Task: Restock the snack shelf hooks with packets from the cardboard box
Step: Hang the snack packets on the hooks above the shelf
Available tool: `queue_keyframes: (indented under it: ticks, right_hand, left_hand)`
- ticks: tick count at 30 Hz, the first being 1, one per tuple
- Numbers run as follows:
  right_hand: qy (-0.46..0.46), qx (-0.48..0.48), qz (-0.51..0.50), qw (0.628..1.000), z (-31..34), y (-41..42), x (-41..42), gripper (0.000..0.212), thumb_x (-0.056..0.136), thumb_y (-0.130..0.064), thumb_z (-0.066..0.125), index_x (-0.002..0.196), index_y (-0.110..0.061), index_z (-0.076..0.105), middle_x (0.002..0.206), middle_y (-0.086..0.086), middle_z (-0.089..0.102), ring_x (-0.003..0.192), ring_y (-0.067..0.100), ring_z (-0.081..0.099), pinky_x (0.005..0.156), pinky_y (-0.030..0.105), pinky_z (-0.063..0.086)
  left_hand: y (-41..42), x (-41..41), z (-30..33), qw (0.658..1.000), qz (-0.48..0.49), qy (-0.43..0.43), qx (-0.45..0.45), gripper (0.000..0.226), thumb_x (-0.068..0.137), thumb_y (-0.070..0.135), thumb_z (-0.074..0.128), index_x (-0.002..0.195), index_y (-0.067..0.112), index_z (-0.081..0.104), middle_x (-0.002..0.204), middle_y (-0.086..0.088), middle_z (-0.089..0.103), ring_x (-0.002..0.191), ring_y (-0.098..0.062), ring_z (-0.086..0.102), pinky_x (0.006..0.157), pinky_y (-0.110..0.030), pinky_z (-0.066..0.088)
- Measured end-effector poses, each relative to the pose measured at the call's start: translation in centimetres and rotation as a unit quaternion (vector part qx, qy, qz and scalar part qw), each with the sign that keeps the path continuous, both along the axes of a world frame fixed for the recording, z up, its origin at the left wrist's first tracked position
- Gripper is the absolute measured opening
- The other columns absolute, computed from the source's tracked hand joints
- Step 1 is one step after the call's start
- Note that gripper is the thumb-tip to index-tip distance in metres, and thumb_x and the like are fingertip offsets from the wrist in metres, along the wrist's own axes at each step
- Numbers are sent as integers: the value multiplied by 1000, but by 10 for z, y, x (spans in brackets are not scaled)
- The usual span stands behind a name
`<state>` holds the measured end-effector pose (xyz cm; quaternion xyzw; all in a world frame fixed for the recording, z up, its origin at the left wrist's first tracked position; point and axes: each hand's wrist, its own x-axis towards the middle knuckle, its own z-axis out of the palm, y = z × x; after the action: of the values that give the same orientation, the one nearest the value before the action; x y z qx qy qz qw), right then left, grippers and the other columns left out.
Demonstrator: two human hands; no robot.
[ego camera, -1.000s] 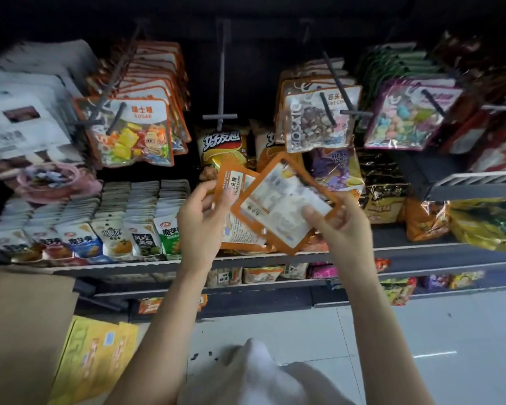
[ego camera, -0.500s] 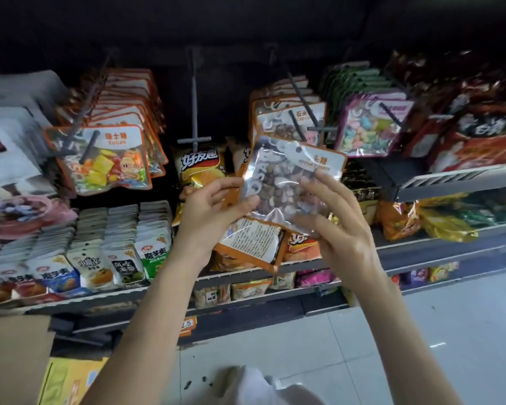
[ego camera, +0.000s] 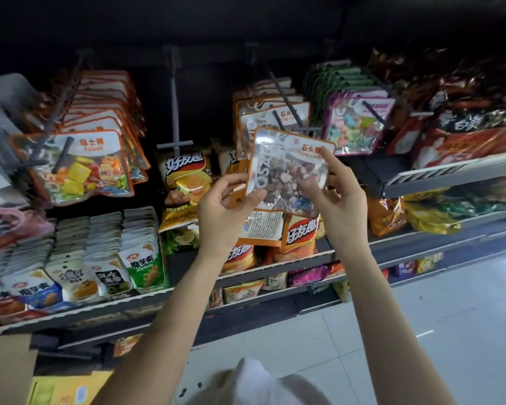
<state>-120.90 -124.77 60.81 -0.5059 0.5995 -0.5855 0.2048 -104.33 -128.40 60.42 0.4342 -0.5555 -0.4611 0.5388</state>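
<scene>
— What colours are on the see-through candy packet with the orange edge (ego camera: 287, 171)?

— Brown, grey, pink and blue stones show through it. The top label is white with orange letters.

— And the clear sugar packet with the orange rim (ego camera: 82, 168)?

— Yellow, orange and green sweets, with a cartoon face.

— The shiny chip bag (ego camera: 186, 182)?

— Yellow and orange, with white letters on red.

— The purple-edged candy packet (ego camera: 357, 124)?

— Pink, blue and yellow bits inside.

— The cardboard box (ego camera: 3, 372)?

— Plain brown. The tiled floor (ego camera: 450, 331) is pale grey-white.
</scene>
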Motion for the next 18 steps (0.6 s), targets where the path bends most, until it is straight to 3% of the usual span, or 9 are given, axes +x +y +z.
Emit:
queue_keyframes:
  ticks: [3,7,11,14,18]
  right_hand:
    - [21,3,8,1000,0,-12,3,56,89,-18,67,140,-25,46,117,-6,50,99,4,52,77,17,49]
    - [88,-11,-15,996,-2,-20,1,60,87,-18,70,142,-22,44,109,-4,49,78,-1,46,69,10,41]
    - [68,-1,-3,998,-5,-17,1,60,87,-19,70,141,-25,45,102,-13,46,88,4,50,70,14,46]
    - [75,-1,-11,997,-8,-20,3,60,86,-21,71,140,-24,46,102,-9,48,90,4,50,70,12,45]
    - [116,10,-54,992,-5,-45,5,59,84,-29,73,138,-22,50,102,-4,52,95,15,54,82,24,47]
  left_hand:
    - [-4,-4,-3,1000,17,-4,2,24,77,12,77,93,22,62,93,9,69,83,2,67,66,-12,51]
    - [-3,-6,-3,1000,10,-25,-13,21,78,9,75,95,14,62,91,14,66,81,10,64,65,-7,47]
    - [-2,1,-5,999,10,-28,-22,22,78,9,75,93,17,63,90,15,67,82,8,65,67,-10,50]
    - [-4,4,-6,999,25,-23,-19,21,78,11,75,90,23,63,89,17,68,82,3,67,68,-14,52]
    - [-12,8,-7,998,46,-41,-13,22,80,15,74,96,27,65,96,19,67,91,4,64,80,-19,54]
